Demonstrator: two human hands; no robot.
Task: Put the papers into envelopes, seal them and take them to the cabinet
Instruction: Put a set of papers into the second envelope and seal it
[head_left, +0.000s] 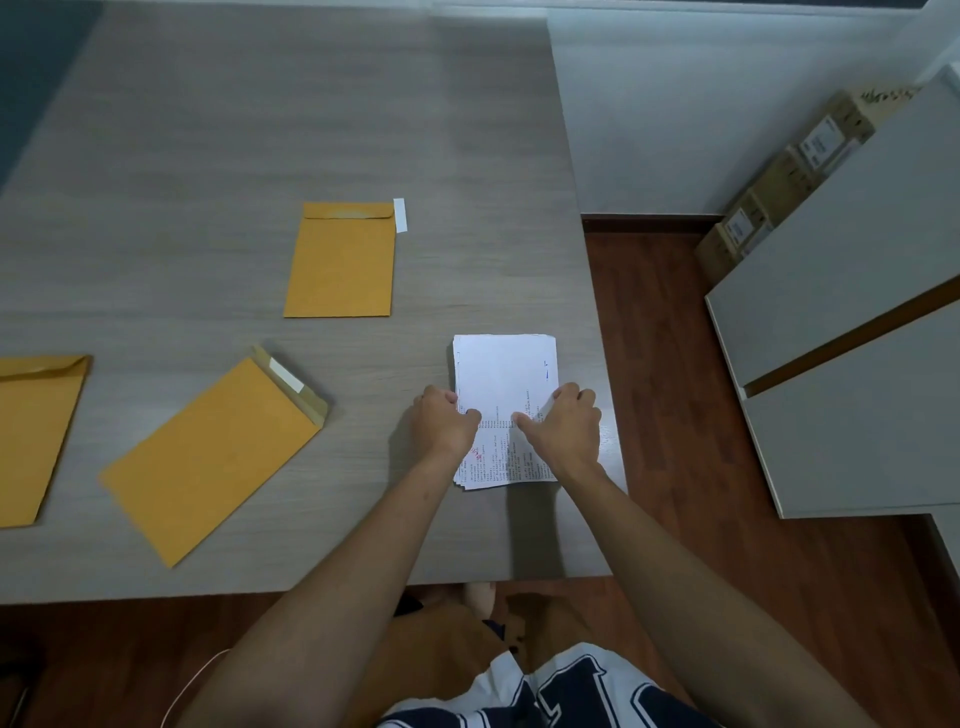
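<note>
A stack of white printed papers (506, 371) lies near the right edge of the grey table (208, 130). My left hand (447, 423) grips the stack's left edge with curled fingers. My right hand (563, 426) pinches its right side, thumb on top of the sheets. Three yellow envelopes lie on the table: one (343, 262) farther back with its flap folded and a white strip beside it, one (213, 457) tilted to the left of my hands with its flap open, and one (36, 436) cut off by the left edge of the view.
A white cabinet (852, 312) stands to the right across a strip of wooden floor (670, 415). Cardboard boxes (784, 176) are stacked against the wall behind it. The table's front edge runs just in front of my legs.
</note>
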